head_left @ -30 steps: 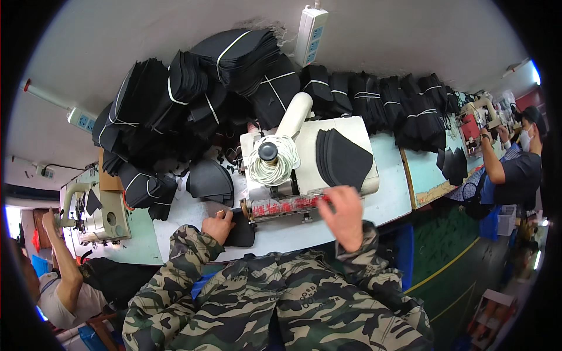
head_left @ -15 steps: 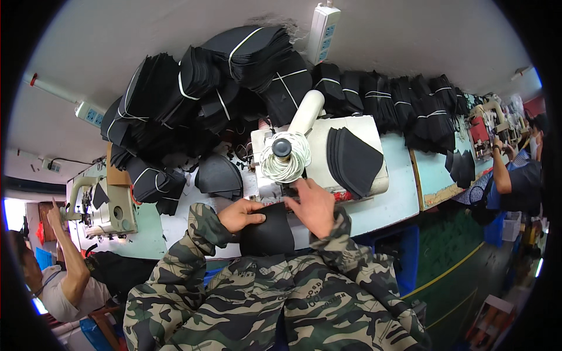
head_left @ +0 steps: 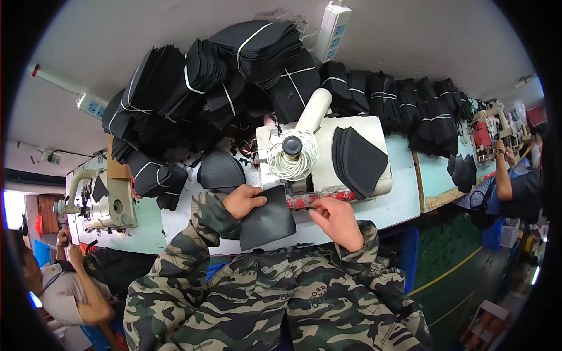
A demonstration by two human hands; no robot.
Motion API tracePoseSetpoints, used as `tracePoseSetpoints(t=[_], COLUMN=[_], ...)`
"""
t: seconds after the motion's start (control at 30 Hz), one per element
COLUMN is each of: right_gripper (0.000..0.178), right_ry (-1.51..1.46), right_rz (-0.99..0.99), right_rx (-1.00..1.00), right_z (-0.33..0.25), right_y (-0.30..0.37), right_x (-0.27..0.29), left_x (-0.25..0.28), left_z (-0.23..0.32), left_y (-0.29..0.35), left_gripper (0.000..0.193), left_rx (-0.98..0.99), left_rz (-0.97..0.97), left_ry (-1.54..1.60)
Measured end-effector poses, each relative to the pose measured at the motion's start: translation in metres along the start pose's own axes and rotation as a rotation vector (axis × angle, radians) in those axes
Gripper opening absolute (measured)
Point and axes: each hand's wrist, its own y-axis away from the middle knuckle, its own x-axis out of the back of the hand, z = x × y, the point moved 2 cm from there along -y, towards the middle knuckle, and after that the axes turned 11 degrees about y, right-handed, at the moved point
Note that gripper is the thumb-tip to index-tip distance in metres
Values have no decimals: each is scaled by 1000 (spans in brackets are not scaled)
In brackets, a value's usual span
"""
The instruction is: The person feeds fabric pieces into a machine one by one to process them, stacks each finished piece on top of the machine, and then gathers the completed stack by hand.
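Two hands at the sewing machine [head_left: 328,158], left hand [head_left: 243,200] pinching a black fabric piece [head_left: 266,222], right hand [head_left: 336,221] loosely curled just beside it, holding nothing

brown cardboard box [head_left: 119,169] left, by machine

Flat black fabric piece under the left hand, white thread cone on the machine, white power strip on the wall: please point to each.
flat black fabric piece [head_left: 270,223], head view, its centre.
white thread cone [head_left: 293,158], head view, wound thread.
white power strip [head_left: 332,23], head view, its body.
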Motion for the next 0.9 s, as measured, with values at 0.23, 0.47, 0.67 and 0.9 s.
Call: tracePoseSetpoints(t=[0.23, 0.47, 0.67, 0.9], right_gripper=[22, 30, 21, 17], right_ry=[-28, 501, 330, -2], right_rz=[118, 146, 159, 300], right_rx=[-10, 165, 63, -16], right_z=[1, -13, -4, 12], right_y=[-18, -50, -21, 12], right_x=[-1, 2, -1, 42], left_x=[-1, -25, -17, 10], left_z=[-7, 10, 27, 6], left_y=[-21, -39, -37, -34], left_gripper=[24, 17, 12, 14], left_rx=[-39, -27, 287, -131], left_rz=[10, -10, 48, 175], left_ry=[168, 395, 322, -93])
